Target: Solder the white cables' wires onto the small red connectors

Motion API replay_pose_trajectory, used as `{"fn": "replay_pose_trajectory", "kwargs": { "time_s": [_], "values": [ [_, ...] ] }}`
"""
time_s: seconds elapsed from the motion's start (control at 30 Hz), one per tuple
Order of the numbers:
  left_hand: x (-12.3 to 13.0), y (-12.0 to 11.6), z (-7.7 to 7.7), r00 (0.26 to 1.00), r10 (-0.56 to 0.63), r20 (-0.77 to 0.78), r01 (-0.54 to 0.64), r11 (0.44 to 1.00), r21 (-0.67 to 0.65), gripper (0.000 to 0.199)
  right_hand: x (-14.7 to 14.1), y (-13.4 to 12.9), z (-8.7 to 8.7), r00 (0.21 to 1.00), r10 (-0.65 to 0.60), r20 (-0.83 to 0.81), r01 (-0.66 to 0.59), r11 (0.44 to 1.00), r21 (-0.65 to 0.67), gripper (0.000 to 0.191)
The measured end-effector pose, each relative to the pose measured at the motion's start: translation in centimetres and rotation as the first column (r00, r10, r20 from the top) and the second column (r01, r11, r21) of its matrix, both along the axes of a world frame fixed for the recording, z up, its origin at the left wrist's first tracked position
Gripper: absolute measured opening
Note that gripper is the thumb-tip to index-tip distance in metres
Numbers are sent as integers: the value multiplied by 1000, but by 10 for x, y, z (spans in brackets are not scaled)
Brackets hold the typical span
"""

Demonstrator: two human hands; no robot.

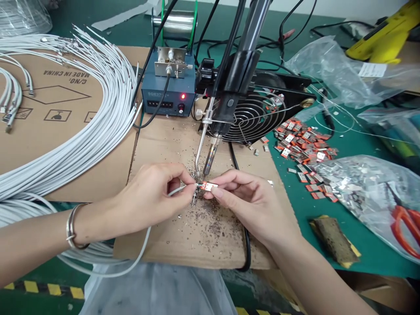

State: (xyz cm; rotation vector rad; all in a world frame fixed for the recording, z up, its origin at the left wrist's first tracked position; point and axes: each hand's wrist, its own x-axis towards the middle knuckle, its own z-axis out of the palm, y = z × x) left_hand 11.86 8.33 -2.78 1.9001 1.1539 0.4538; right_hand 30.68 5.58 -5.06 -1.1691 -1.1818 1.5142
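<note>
My left hand [164,188] pinches a white cable [177,190] close to its stripped end, where thin coloured wires show. In my right hand [241,192], thumb and fingers hold a small USB connector [209,187], metal with an orange-red part. The wire ends meet the connector's left side; whether they are joined I cannot tell. Just above them points the tip of a soldering iron [211,155] fixed on a stand. Beside it a thin curved solder feed tube [198,157] comes down to the same spot.
A blue solder feeder [169,94] with a solder reel [179,28] stands behind. White cables [108,109] lie left on cardboard [72,92]. A fan [249,116], loose connectors [305,140], a sponge [334,238], a plastic bag [364,192] and red-handled scissors [405,227] are right.
</note>
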Motion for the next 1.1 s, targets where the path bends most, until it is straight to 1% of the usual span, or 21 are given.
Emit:
{"fn": "replay_pose_trajectory", "kwargs": {
  "time_s": [0.13, 0.3, 0.4, 0.53, 0.63, 0.83, 0.97, 1.1],
  "values": [
    [0, 0, 0, 1000, 0, 0, 0, 1000, -20, 16, 0, 0, -1, 1000, 7, 17, -7, 1000, -3, 6],
    [-1, -1, 1, 1000, -1, 1, 1, 1000, -15, 15, 0, 1, -4, 999, 25, 31, -26, 999, 36, 7],
    [-1, 0, 2, 1000, -4, -21, 4, 1000, -1, 15, 0, 2, -4, 999, 39, 20, -39, 999, 10, 7],
    [-2, 1, 2, 999, 18, -33, -18, 1000, 10, 15, -3, 3, -3, 1000, 21, 2, -21, 999, -37, 10],
    [-2, 1, 1, 999, 36, -15, -36, 999, 19, 15, -3, 3, -1, 1000, 11, -21, -11, 1000, -26, 7],
    [-1, 0, 0, 1000, 26, 12, -26, 999, 25, 14, -1, 2, -3, 999, 25, -40, -25, 1000, -4, 3],
    [0, 1, 0, 1000, 28, -5, -28, 999, 37, 14, -1, 3, -5, 999, 28, -27, -28, 999, -17, 4],
    [0, 1, 0, 999, 41, 1, -41, 998, 53, 14, -2, 2, -5, 998, 30, -50, -31, 999, -20, 5]
  ]
}}
